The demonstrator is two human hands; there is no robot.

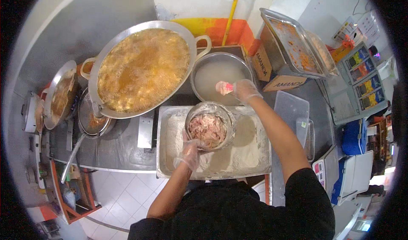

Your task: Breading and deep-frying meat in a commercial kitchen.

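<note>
My left hand (188,153), in a clear plastic glove, grips the near side of a round metal bowl (232,125). The bowl is tilted and holds pale pink raw meat pieces (207,128). Beneath it lies a rectangular metal tray (160,138) with white flour (250,155) spread inside. My right hand (246,91), gloved likewise, holds a small pink thing with a bright red part (224,88), perhaps raw meat; I cannot tell exactly. That hand is over the near right rim of a wide steel basin (193,83) of cloudy liquid (216,75).
A large two-handled pan (95,60) of bubbling oil stands at the left, above a long-handled strainer (92,122). A second pan (63,95) of oil is farther left. Crumb-covered trays (295,44) rest beside cardboard (283,82) at the back right. A clear plastic lid (291,112) lies right.
</note>
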